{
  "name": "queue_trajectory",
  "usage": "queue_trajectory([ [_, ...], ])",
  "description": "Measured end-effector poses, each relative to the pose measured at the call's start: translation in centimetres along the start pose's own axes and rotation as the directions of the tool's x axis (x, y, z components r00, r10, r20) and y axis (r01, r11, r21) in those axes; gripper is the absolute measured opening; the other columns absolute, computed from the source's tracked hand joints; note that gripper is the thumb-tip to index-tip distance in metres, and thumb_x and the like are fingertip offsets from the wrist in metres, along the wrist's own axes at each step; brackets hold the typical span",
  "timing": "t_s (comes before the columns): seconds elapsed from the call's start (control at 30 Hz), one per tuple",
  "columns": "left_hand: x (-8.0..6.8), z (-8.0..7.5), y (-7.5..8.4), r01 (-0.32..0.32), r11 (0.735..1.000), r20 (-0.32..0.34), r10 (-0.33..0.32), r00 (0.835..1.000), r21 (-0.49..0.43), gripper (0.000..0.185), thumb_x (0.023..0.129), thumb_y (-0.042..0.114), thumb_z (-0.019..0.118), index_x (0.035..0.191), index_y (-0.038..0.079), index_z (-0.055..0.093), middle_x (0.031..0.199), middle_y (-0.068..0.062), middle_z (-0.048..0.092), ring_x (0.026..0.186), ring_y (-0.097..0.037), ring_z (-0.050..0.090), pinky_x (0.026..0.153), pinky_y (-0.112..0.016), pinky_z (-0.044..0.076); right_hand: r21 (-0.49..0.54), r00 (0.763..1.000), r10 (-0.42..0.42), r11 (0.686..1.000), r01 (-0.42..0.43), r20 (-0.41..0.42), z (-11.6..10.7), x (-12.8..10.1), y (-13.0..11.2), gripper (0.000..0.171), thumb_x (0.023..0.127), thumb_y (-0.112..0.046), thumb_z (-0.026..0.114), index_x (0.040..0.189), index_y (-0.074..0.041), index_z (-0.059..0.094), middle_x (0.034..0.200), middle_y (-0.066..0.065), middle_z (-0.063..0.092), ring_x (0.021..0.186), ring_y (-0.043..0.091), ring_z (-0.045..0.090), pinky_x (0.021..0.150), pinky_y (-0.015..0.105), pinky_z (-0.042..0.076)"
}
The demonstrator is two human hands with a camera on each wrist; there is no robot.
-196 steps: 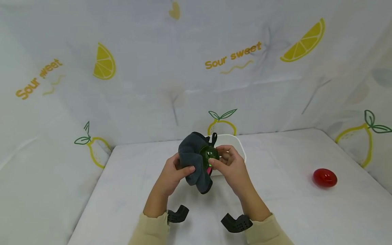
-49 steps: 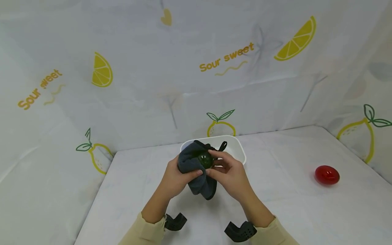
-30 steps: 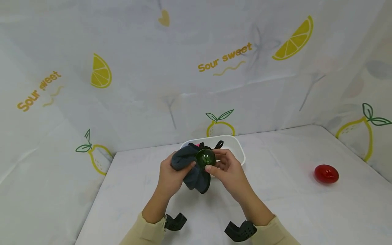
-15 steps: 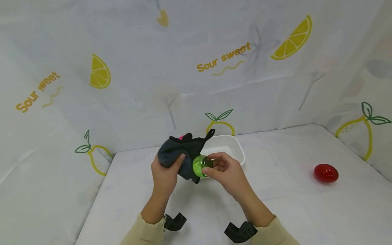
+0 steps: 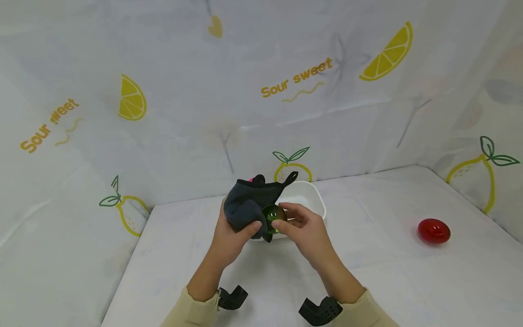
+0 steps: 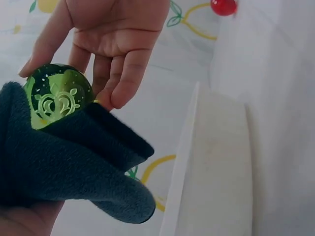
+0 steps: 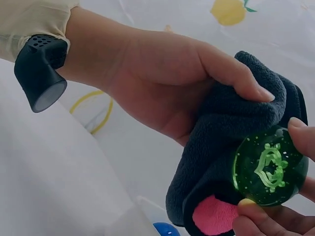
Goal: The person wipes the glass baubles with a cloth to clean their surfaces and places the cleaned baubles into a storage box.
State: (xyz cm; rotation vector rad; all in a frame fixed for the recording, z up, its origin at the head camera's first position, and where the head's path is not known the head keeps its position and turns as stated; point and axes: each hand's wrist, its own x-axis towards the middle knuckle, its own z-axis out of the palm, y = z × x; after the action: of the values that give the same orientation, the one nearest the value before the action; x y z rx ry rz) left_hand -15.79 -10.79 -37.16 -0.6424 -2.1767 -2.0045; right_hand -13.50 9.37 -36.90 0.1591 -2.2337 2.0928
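While the left hand (image 5: 234, 228) bunches a dark grey cloth (image 5: 246, 206) in its grip, the right hand (image 5: 304, 229) pinches a green ball (image 5: 273, 213) just right of it, touching the cloth, above the table (image 5: 367, 272) near a white tub (image 5: 310, 200).

The ball (image 7: 269, 167) is see-through green with tiny pale flecks and a lighter green crown-like emblem on it; in the left wrist view the ball (image 6: 58, 94) shows a swirly pale green leaf design instead. The cloth (image 5: 245, 205) is dark charcoal grey fleece with a hot pink patch (image 7: 214, 216) and a black loop (image 5: 291, 176). The tub (image 5: 316, 204) is plain white. A glossy red egg-shaped thing (image 5: 433, 230) sits on the white bench (image 5: 367, 272). The backdrop (image 5: 245, 91) is white with yellow lemon slices, outlined lemons with green leaves and orange-yellow "Sour sweet" lettering. Sleeves (image 5: 192, 313) are pale beige, wrist mounts (image 5: 318, 310) black. There's a bit of blue (image 7: 162, 228) at the bottom edge in the right wrist view.
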Motion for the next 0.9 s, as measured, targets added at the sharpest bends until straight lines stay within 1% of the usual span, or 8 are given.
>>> queue_trajectory([
  [0.1, -0.19, 0.26, 0.07, 0.009, 1.0, 0.111, -0.009, 0.994, -0.006, 0.086, 0.085, 0.001, 0.065, 0.153, 0.028, 0.02, 0.144, -0.006, 0.041, 0.119, -0.027, 0.049, 0.093, -0.03, 0.052, 0.028, 0.999, 0.017, 0.999, -0.016, -0.045, -0.26, 0.12, 0.01, 0.046, 0.086, -0.025, 0.078, 0.127, -0.015, 0.063, 0.111, 0.014, 0.064, 0.092, 0.022, 0.069, 0.079, 0.028, 0.058],
  [0.23, -0.46, 0.82, 0.18, 0.016, 1.0, 0.249, -0.018, 0.968, 0.011, 0.096, 0.082, -0.005, 0.057, 0.156, 0.036, 0.011, 0.153, -0.003, 0.034, 0.119, -0.026, 0.051, 0.093, -0.03, 0.051, 0.07, 0.996, 0.027, 0.997, -0.021, -0.088, -0.53, 0.27, -0.06, 0.046, 0.087, -0.026, 0.076, 0.13, -0.015, 0.061, 0.112, 0.016, 0.064, 0.091, 0.017, 0.07, 0.079, 0.028, 0.058],
  [0.33, -0.53, 1.04, 0.17, 0.015, 0.999, 0.297, -0.023, 0.955, 0.028, 0.095, 0.088, -0.003, 0.06, 0.156, 0.038, 0.01, 0.154, -0.002, 0.033, 0.124, -0.025, 0.052, 0.095, -0.033, 0.052, 0.076, 0.995, 0.027, 0.997, -0.02, -0.096, -0.63, 0.35, -0.14, 0.047, 0.088, -0.025, 0.075, 0.132, -0.018, 0.058, 0.112, 0.017, 0.065, 0.091, 0.013, 0.07, 0.08, 0.027, 0.058],
  [0.43, -0.41, 0.94, 0.11, 0.011, 1.0, 0.256, -0.016, 0.967, 0.02, 0.091, 0.09, 0.003, 0.067, 0.155, 0.036, 0.013, 0.152, -0.003, 0.037, 0.127, -0.027, 0.052, 0.093, -0.034, 0.053, 0.082, 0.997, 0.011, 0.997, -0.005, -0.074, -0.64, 0.36, -0.25, 0.047, 0.089, -0.025, 0.074, 0.132, -0.019, 0.056, 0.113, 0.017, 0.065, 0.093, 0.013, 0.07, 0.081, 0.028, 0.057],
  [0.53, -0.21, 0.71, 0.09, 0.013, 1.0, 0.161, -0.011, 0.987, -0.014, 0.089, 0.088, 0.005, 0.072, 0.154, 0.031, 0.019, 0.147, -0.007, 0.044, 0.125, -0.028, 0.055, 0.09, -0.033, 0.055, 0.097, 0.999, -0.019, 0.995, 0.022, -0.03, -0.63, 0.29, -0.38, 0.047, 0.091, -0.021, 0.072, 0.134, -0.021, 0.054, 0.116, 0.018, 0.062, 0.097, 0.018, 0.069, 0.083, 0.029, 0.057],
  [0.63, -0.06, 0.52, 0.05, 0.014, 0.999, 0.058, -0.011, 0.998, -0.049, 0.082, 0.085, 0.004, 0.075, 0.15, 0.023, 0.029, 0.139, -0.01, 0.051, 0.12, -0.027, 0.058, 0.09, -0.032, 0.055, 0.097, 0.998, -0.057, 0.994, 0.055, 0.021, -0.62, 0.22, -0.38, 0.05, 0.091, -0.015, 0.071, 0.137, -0.021, 0.052, 0.121, 0.017, 0.058, 0.101, 0.022, 0.068, 0.083, 0.029, 0.057],
  [0.77, 0.03, 0.26, -0.04, 0.007, 1.0, -0.053, -0.008, 0.999, -0.018, 0.065, 0.083, 0.006, 0.078, 0.139, 0.016, 0.047, 0.127, -0.01, 0.06, 0.113, -0.023, 0.062, 0.089, -0.03, 0.055, 0.085, 0.99, -0.109, 0.991, 0.101, 0.089, -0.69, 0.05, -0.25, 0.052, 0.089, -0.008, 0.072, 0.136, -0.019, 0.053, 0.13, 0.015, 0.054, 0.108, 0.027, 0.067, 0.083, 0.029, 0.057],
  [0.9, 0.07, 0.09, -0.09, 0.01, 1.0, -0.079, -0.01, 0.997, 0.009, 0.058, 0.084, 0.007, 0.077, 0.136, 0.015, 0.054, 0.124, -0.009, 0.062, 0.11, -0.025, 0.062, 0.086, -0.029, 0.056, 0.056, 0.975, -0.164, 0.986, 0.158, 0.146, -0.73, -0.13, -0.15, 0.054, 0.085, 0.0, 0.071, 0.135, -0.016, 0.056, 0.137, 0.013, 0.053, 0.115, 0.032, 0.063, 0.086, 0.031, 0.057],
])
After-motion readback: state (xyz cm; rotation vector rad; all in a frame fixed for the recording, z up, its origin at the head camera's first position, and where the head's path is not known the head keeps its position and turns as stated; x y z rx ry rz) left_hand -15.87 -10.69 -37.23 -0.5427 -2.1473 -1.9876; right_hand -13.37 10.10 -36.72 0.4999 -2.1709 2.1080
